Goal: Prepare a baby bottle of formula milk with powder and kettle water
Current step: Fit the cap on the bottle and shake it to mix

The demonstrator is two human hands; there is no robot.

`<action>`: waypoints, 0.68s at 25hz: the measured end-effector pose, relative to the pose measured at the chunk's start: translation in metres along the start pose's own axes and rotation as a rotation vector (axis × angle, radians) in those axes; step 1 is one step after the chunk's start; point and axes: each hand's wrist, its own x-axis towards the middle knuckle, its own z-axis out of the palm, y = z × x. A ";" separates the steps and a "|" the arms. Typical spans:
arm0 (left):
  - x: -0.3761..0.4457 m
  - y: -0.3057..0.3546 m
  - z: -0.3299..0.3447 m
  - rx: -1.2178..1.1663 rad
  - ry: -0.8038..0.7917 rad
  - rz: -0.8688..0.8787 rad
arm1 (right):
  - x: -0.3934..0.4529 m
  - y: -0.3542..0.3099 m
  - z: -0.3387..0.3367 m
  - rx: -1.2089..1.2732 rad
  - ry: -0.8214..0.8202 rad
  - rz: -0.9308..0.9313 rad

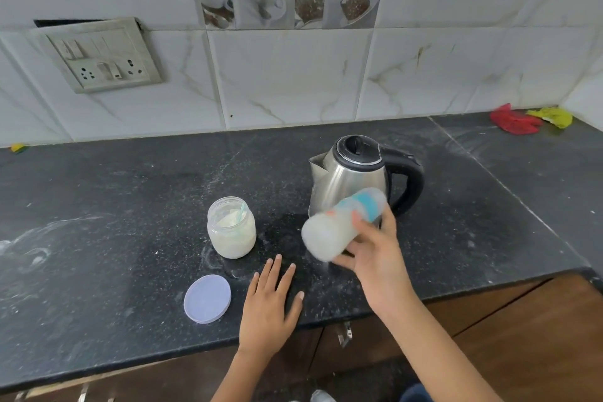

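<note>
Right hand (pixel 375 251) grips tilted baby bottle (pixel 342 225) above counter; left hand (pixel 270 300) rests flat, released.

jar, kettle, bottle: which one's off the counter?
The baby bottle: tilted in the right hand. The powder jar and kettle stand on the countertop.

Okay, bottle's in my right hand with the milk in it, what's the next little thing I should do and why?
Probably keep shaking a little more, then stand it upright on the counter. The bottle is tilted and blurred in your right hand, capped, with cloudy white liquid inside, so mixing looks underway. Your left hand rests flat and free; the powder jar is open, its lid beside it.
</note>
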 end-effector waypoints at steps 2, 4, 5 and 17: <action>0.001 0.002 0.000 -0.004 -0.015 -0.004 | 0.002 -0.004 0.000 0.016 0.052 0.013; 0.000 0.003 0.000 -0.064 0.001 0.022 | -0.007 0.007 0.000 -0.170 -0.142 0.107; -0.001 0.003 0.000 -0.078 0.019 0.029 | -0.012 0.008 0.002 -0.210 -0.196 0.109; 0.000 0.002 0.002 -0.004 0.021 0.007 | 0.008 -0.009 0.007 -0.007 -0.003 -0.042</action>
